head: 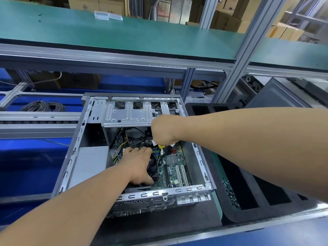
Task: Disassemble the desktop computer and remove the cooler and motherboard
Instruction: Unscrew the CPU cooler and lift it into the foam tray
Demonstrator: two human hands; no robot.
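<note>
Head view: cooler removal, case open.
Left hand [140,164] grips the cooler [153,167] (directly beneath); right hand [164,129] clamps a screwdriver [160,153], shaft pointing down at the motherboard [173,167].

One head-worn wide-angle view — looking forward and down, close over the open computer case [74,157].

Dark-surfaced table [159,226] bearing the open computer case [92,167]; just right of the case, a black compartmented tray [248,196] holding small screws [230,194].
</note>
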